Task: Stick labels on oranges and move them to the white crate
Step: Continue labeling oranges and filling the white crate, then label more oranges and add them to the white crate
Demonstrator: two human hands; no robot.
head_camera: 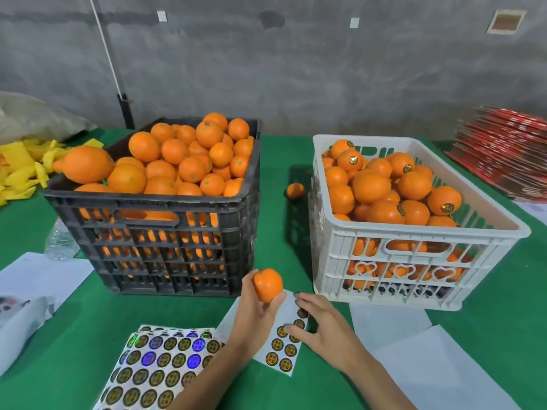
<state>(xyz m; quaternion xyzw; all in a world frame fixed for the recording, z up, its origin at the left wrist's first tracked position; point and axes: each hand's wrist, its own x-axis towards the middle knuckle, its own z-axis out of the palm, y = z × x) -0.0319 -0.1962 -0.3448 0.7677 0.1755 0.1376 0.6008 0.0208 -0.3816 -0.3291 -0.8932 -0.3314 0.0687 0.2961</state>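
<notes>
My left hand [254, 315] holds an orange [267, 284] up in its fingertips, in front of the black crate [165, 232] heaped with unlabelled oranges. My right hand [321, 324] rests its fingers on a small label sheet [282, 347] with round gold stickers, touching the stickers near its top. Whether it pinches one I cannot tell. To the right stands the white crate [414, 241], holding several oranges with dark round labels. A larger stack of holographic label sheets [159, 368] lies near the front edge, left of my arms.
A loose orange [295, 190] lies on the green table between the crates. White backing papers [414, 344] lie at the right and left. Yellow scraps [23, 167], a plastic bottle [60, 241] and a red cardboard stack [503, 161] sit at the edges.
</notes>
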